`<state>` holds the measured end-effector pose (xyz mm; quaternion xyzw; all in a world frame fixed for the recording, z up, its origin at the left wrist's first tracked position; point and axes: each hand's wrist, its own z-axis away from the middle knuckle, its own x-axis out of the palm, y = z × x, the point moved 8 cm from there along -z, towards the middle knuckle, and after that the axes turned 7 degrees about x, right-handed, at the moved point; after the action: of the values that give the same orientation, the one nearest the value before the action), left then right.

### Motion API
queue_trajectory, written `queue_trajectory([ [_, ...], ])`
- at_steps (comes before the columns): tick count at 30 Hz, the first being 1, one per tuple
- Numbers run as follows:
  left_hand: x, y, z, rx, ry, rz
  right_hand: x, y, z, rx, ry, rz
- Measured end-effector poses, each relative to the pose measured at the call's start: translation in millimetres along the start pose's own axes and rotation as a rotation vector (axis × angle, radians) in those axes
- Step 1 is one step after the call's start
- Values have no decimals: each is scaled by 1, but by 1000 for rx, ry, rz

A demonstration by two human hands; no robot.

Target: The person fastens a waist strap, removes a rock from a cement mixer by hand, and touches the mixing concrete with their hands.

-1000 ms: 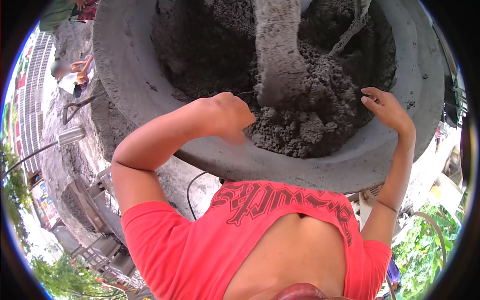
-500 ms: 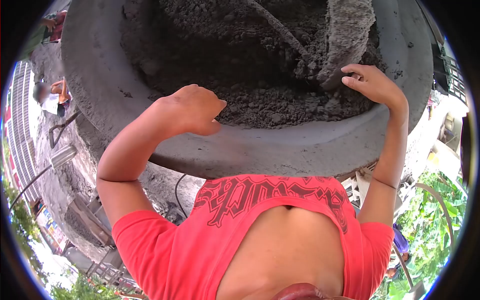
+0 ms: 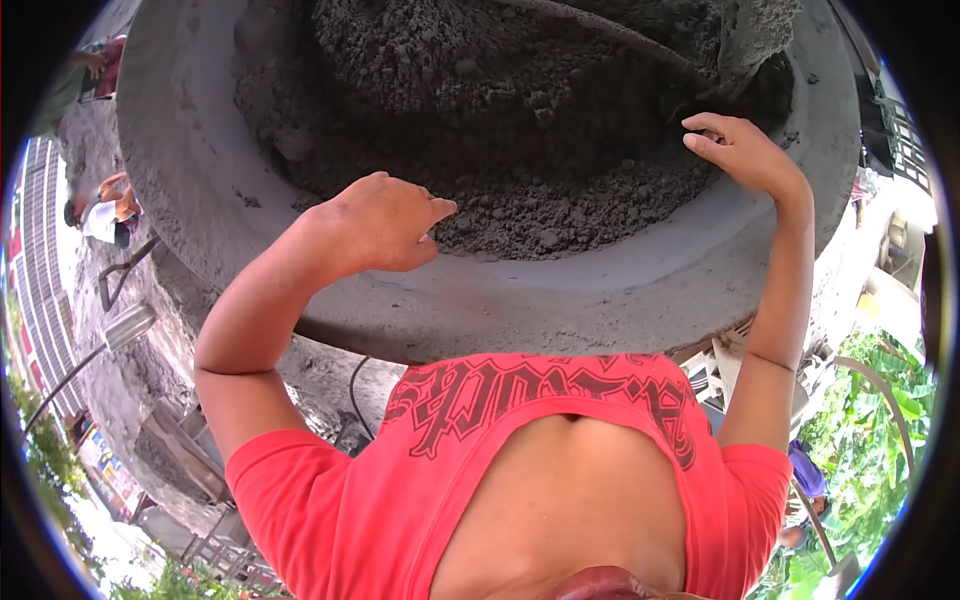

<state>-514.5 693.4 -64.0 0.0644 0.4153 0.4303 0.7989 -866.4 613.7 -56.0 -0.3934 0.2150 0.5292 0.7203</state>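
A large grey mixer drum (image 3: 590,300) holds dark, crumbly wet mortar (image 3: 540,215), with mortar-coated metal arms inside it (image 3: 755,40). My left hand (image 3: 385,222) hovers over the near left part of the rim. Its index finger points right, the thumb stands apart below it, and nothing shows in the hand. At the right, my right hand (image 3: 740,150) is over the drum's inner wall beside the mortar. Its fingers are loosely curved with a gap to the thumb, and it holds nothing visible.
A seated person (image 3: 105,215) and part of another person (image 3: 95,70) are at the left. A metal handle (image 3: 118,278) and a grey cylinder on a cable (image 3: 130,326) lie beyond the rim. Someone in purple (image 3: 806,470) is at the lower right, near green plants (image 3: 890,410).
The mixer arms have swept right across the drum, away from the middle. My hands have shifted left and slightly up in view, and my left index finger now extends more.
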Motion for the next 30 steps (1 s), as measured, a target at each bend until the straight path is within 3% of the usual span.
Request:
queue_trajectory([
  [9,-4,-1,0,-12,65,-20,8,0,-4,44,-94,-6],
  [21,-3,-7,-4,-82,2,6,4,-3,-1,20,-34,25],
  [30,7,-18,-12,-116,-53,27,16,-5,-4,79,-146,23],
])
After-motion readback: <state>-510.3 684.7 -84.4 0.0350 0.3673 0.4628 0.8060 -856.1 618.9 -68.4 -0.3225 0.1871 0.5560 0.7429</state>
